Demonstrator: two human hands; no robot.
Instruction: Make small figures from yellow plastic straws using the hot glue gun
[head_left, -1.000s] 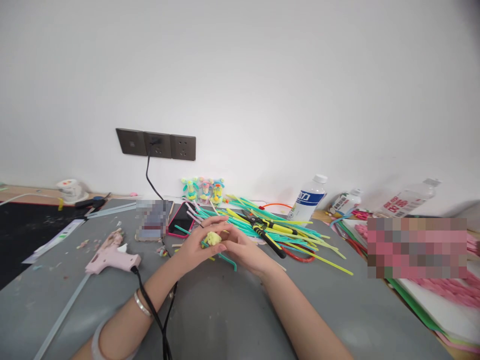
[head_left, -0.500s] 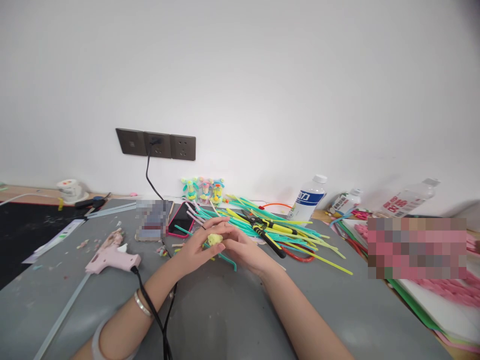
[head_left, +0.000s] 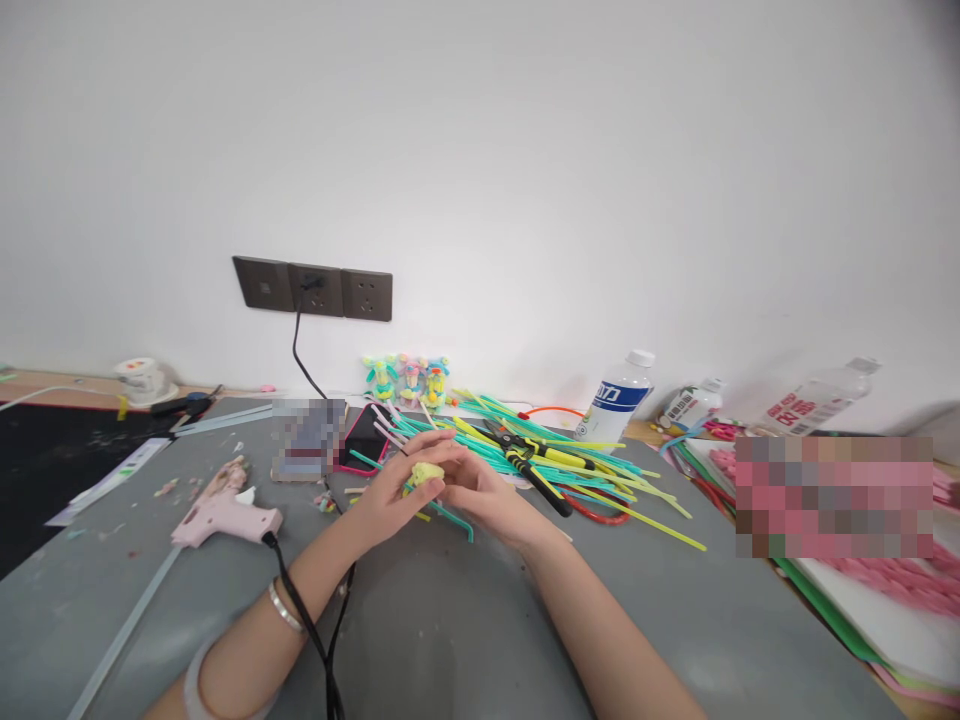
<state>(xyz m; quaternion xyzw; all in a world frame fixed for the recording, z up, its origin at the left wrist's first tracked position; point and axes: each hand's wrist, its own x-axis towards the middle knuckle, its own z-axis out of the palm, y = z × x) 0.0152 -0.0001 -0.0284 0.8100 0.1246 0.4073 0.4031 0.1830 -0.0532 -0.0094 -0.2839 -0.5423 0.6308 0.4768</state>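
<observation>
A small, pale yellow, fuzzy piece that looks like wound pipe cleaner (head_left: 426, 473) is held between my two hands above the grey table mat. My left hand (head_left: 397, 495) is closed on it, with the thumb along its near side. My right hand (head_left: 480, 495) is curled around it from the other side, and its fingertips are partly hidden behind the left fingers. Just beyond both hands lies a loose heap of turquoise, yellow and pale pink pipe cleaners (head_left: 622, 478). Yellow-and-black cutting pliers (head_left: 536, 468) rest on the heap.
A pink glue gun (head_left: 229, 518) lies at the left; its black cable (head_left: 311, 620) crosses my left forearm. Two phones, one pink-edged (head_left: 366, 440), lie behind my hands. Small fuzzy figures (head_left: 409, 380) stand by the wall. A white bottle (head_left: 616, 400) is at the right.
The yellow piece has turned and shifted slightly left between my fingers, and my left thumb has moved a little with it. Everything else is where it was.
</observation>
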